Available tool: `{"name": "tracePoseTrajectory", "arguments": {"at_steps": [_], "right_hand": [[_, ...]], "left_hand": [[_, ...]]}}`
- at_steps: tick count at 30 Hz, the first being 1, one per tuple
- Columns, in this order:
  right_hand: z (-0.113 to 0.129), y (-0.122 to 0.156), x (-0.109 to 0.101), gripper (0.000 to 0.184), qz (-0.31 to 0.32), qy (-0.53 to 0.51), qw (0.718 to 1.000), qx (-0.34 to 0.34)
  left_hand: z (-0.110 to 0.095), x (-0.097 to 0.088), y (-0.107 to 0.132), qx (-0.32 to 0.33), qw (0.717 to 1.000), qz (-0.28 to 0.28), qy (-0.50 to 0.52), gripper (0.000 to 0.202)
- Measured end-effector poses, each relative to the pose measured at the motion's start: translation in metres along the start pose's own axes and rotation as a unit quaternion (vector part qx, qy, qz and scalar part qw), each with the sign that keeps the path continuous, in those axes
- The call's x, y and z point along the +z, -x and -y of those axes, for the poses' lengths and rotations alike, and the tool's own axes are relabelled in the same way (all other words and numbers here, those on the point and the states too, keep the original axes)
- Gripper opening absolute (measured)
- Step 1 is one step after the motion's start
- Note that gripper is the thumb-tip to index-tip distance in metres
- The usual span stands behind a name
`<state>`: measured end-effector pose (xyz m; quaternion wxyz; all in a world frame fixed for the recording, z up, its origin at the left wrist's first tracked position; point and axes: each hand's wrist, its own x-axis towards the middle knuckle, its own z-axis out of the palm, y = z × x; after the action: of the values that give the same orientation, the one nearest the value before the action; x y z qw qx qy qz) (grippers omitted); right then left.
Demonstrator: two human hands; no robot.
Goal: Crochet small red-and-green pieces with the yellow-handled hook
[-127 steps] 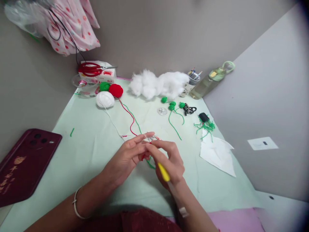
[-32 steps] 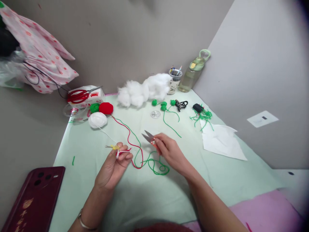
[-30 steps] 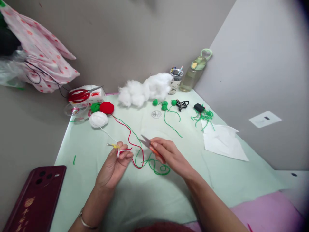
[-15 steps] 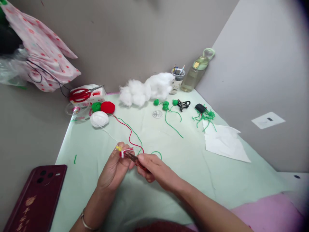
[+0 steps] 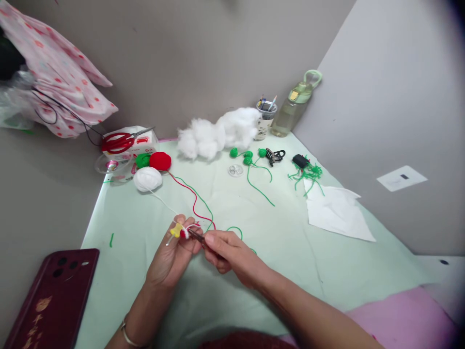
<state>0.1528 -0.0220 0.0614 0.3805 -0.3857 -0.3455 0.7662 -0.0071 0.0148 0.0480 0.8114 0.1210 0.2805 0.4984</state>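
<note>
Pinched in the fingers of my left hand (image 5: 172, 254) is a small red-and-white crocheted piece (image 5: 184, 233). A yellow item (image 5: 176, 230) with a thin silvery stem lies against the same fingers, beside the piece; its kind is unclear. My right hand (image 5: 227, 249) is closed around a dark, pointed scissors-like tool (image 5: 196, 235), whose tips meet the edge of the piece and whose handles are mostly hidden in the palm. White yarn runs from the left fingers to a white yarn ball (image 5: 147, 179). Red yarn leads back to a red ball (image 5: 160, 161).
White stuffing (image 5: 207, 138) lies along the back wall, near a pencil cup (image 5: 265, 123) and a bottle (image 5: 292, 114). Green crocheted balls (image 5: 247, 157), a hair clip (image 5: 275, 156) and white paper (image 5: 336, 213) lie right. Red scissors (image 5: 119, 142) and a dark red phone (image 5: 54, 295) are left.
The yellow item has turned so more of it and its silvery stem show. The tool's tips look closer together at the piece. The whole view has shifted slightly.
</note>
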Motion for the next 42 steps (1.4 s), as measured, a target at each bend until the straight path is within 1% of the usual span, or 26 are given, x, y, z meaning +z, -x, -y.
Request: {"name": "tracePoseTrajectory", "arguments": {"at_steps": [6,14,18,20,21,22,23,24,26,27,28,29,31,32,33,34,35,38,42], "right_hand": [[-0.001,-0.001,0.002,0.052,0.002,-0.052,0.999,0.015],[-0.003,-0.001,0.003,0.048,-0.004,-0.084,0.996,0.016],[-0.004,-0.001,0.002,0.045,-0.02,-0.065,0.998,-0.008],[0.0,0.0,-0.004,0.047,-0.047,-0.02,0.998,-0.034],[0.003,0.0,-0.01,0.048,-0.074,0.023,0.995,-0.055],[0.006,0.0,-0.017,0.048,-0.114,0.078,0.987,-0.086],[0.01,0.001,-0.025,0.047,-0.163,0.156,0.967,-0.118],[0.014,0.001,-0.033,0.043,-0.216,0.239,0.935,-0.147],[0.019,0.002,-0.046,0.032,-0.321,0.38,0.841,-0.211],[0.02,0.003,-0.049,0.033,-0.344,0.417,0.807,-0.239],[0.021,0.004,-0.049,0.037,-0.326,0.434,0.797,-0.264],[0.02,0.005,-0.047,0.044,-0.282,0.433,0.809,-0.282],[0.018,0.008,-0.037,0.053,-0.148,0.383,0.864,-0.292],[0.017,0.01,-0.031,0.048,-0.107,0.352,0.883,-0.293],[0.016,0.012,-0.025,0.035,-0.094,0.331,0.891,-0.297],[0.015,0.014,-0.02,0.025,-0.093,0.315,0.893,-0.309],[0.014,0.016,-0.017,0.019,-0.103,0.301,0.892,-0.32],[0.016,0.018,-0.014,0.017,-0.141,0.267,0.89,-0.343],[0.02,0.02,-0.016,0.017,-0.159,0.23,0.896,-0.345]], "left_hand": [[0.001,0.002,0.001,0.0,1.0,-0.005,-0.012,0.041],[0.005,-0.005,-0.001,0.006,1.0,0.014,-0.019,0.036],[0.005,-0.005,-0.002,0.006,1.0,0.015,-0.011,0.039],[0.005,-0.004,-0.003,0.012,1.0,0.009,-0.006,0.04],[0.005,-0.003,-0.003,0.014,1.0,0.006,-0.005,0.04],[0.005,-0.002,-0.003,0.016,1.0,0.002,-0.004,0.04],[0.004,-0.001,-0.003,0.015,1.0,0.0,-0.004,0.038],[0.004,0.0,-0.002,0.014,1.0,-0.003,-0.008,0.037],[0.003,0.002,0.0,0.011,0.999,-0.013,-0.036,0.032],[0.003,0.004,0.002,0.01,0.998,-0.02,-0.06,0.03],[0.004,0.005,0.004,0.01,0.996,-0.027,-0.089,0.029],[0.004,0.007,0.006,0.011,0.992,-0.033,-0.12,0.028],[0.006,0.011,0.011,0.017,0.984,-0.035,-0.174,0.027],[0.007,0.014,0.012,0.023,0.98,-0.032,-0.196,0.026],[0.007,0.017,0.014,0.031,0.976,-0.029,-0.215,0.027],[0.008,0.02,0.015,0.039,0.972,-0.026,-0.231,0.028],[0.008,0.023,0.016,0.046,0.969,-0.022,-0.243,0.028],[0.008,0.03,0.019,0.052,0.965,-0.007,-0.258,0.028],[0.007,0.034,0.023,0.04,0.961,0.014,-0.274,0.032]]}}
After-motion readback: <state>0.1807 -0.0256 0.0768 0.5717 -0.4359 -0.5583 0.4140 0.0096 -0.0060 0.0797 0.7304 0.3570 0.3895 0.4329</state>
